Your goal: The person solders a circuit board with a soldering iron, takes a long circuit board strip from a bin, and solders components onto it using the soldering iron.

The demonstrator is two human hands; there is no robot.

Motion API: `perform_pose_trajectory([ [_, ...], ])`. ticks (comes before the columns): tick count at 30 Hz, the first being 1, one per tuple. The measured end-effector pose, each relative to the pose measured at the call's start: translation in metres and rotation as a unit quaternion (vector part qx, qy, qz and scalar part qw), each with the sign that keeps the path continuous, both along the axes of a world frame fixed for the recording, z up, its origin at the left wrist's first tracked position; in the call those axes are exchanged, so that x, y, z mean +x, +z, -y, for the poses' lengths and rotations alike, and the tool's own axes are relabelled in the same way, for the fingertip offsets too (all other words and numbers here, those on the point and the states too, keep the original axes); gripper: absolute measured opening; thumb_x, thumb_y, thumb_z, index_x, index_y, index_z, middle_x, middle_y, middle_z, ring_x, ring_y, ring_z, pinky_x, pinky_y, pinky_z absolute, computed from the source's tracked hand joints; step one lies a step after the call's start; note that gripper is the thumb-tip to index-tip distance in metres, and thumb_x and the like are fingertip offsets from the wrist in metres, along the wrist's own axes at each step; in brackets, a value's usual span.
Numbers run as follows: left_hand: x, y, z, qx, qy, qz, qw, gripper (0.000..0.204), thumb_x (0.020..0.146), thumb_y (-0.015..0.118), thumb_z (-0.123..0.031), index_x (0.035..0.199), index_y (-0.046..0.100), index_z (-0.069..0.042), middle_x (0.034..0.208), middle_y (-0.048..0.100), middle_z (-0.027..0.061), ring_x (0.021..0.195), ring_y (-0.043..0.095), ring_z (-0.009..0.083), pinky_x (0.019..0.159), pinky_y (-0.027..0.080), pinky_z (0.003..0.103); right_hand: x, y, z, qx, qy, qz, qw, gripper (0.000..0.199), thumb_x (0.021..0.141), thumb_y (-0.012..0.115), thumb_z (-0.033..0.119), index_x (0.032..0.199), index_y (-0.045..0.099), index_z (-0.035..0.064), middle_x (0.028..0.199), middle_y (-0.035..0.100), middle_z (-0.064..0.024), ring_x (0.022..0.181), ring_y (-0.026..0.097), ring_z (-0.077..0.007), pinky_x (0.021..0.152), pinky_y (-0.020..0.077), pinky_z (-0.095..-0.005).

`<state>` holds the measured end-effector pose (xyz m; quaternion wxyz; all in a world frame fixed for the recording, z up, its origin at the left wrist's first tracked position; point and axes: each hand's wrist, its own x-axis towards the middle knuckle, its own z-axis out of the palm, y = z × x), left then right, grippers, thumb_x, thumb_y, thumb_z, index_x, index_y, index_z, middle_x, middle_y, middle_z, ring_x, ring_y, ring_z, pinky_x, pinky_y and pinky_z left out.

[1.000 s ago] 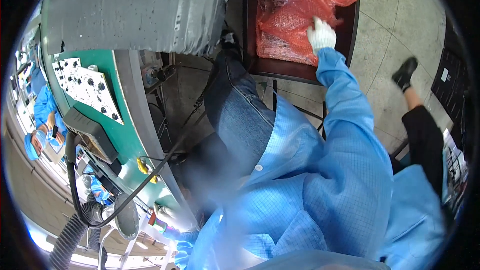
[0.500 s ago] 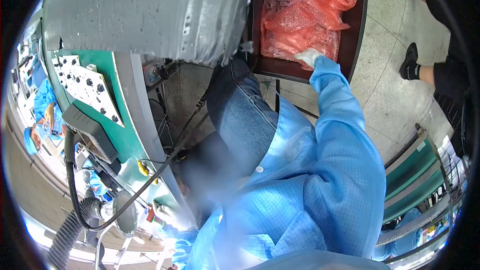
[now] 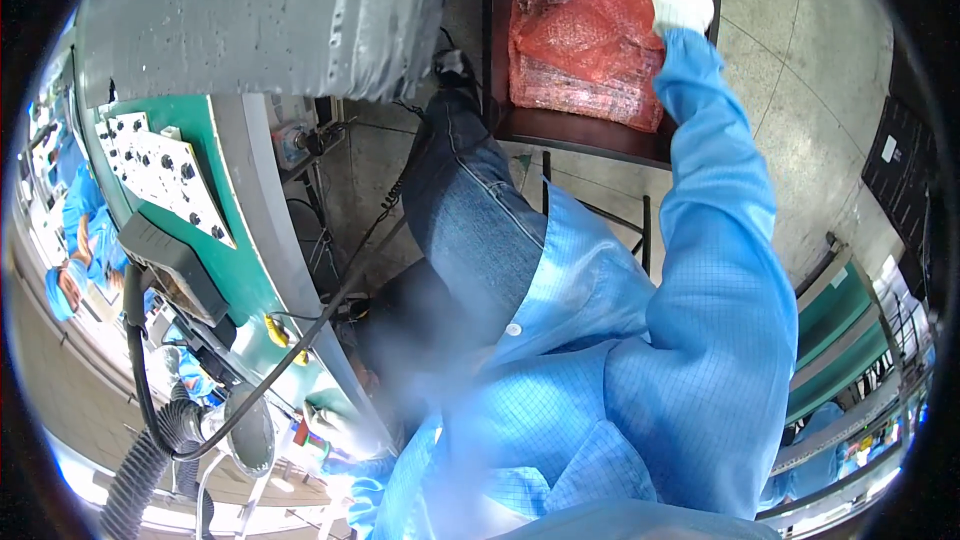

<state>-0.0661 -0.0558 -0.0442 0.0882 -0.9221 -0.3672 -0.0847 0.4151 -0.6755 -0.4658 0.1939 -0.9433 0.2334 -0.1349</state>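
Note:
Sheets or bags of red bubble wrap [image 3: 580, 35] lie crumpled in a dark, shallow tray [image 3: 590, 137] at the top of the view. My right hand [image 3: 684, 2], in a white glove, is at the right side of the wrap, fingers bent and closed on its edge. What lies beneath the upper layer is hard to make out. A whitish gloved shape at the lower left, by the bench edge and a blue sleeve, seems to be my left hand [image 3: 338, 428]; its fingers are too small and unclear to read.
On the left, a green-topped bench [image 3: 240, 250] carries a white panel with black knobs [image 3: 165, 175] and a grey box [image 3: 175, 265]. A ribbed hose [image 3: 140, 470] and cable hang near it. A large grey surface [image 3: 250, 20] covers the upper left. Green shelves [image 3: 840, 330] stand right.
My right hand has moved from the wrap's near edge up to its right side. The upper wrap lies flatter. The person at the right has mostly left the view.

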Motion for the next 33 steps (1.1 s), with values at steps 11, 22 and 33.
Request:
perform_pose_trajectory([
  [11,0.059,0.008,0.066,-0.026,0.039,-0.022,0.999,0.036,0.104,0.038,-0.016,0.128,0.05,0.007,0.129,0.051,0.0217,0.12,0.05,0.0327,0.104,0.04,0.039,-0.219,-0.136,-0.039,0.005,0.163,-0.61,0.776,0.047,0.099,0.034,0.029,0.146,0.041,0.027,0.154,0.032,-0.0181,0.121,0.058,-0.0318,0.097,0.0468,-0.045],
  [22,0.056,0.007,0.056,0.046,-0.041,-0.08,0.995,0.031,0.102,0.044,-0.013,0.123,0.054,0.007,0.124,0.055,0.0191,0.115,0.055,0.031,0.099,0.044,0.036,-0.222,-0.147,-0.032,-0.077,0.245,-0.585,0.769,0.044,0.095,0.047,0.041,0.124,0.064,0.0135,0.125,0.062,-0.0167,0.116,0.059,-0.0329,0.102,0.0429,-0.0417],
  [33,0.065,0.013,0.071,0.002,-0.011,-0.079,0.997,0.04,0.104,0.04,-0.024,0.134,0.046,0.001,0.131,0.049,0.0209,0.12,0.049,0.0317,0.103,0.039,0.038,-0.079,-0.058,-0.009,0.025,0.248,-0.436,0.865,0.026,0.084,0.056,0.016,0.107,0.067,0.0108,0.103,0.069,-0.018,0.099,0.066,-0.0341,0.087,0.0534,-0.0443],
])
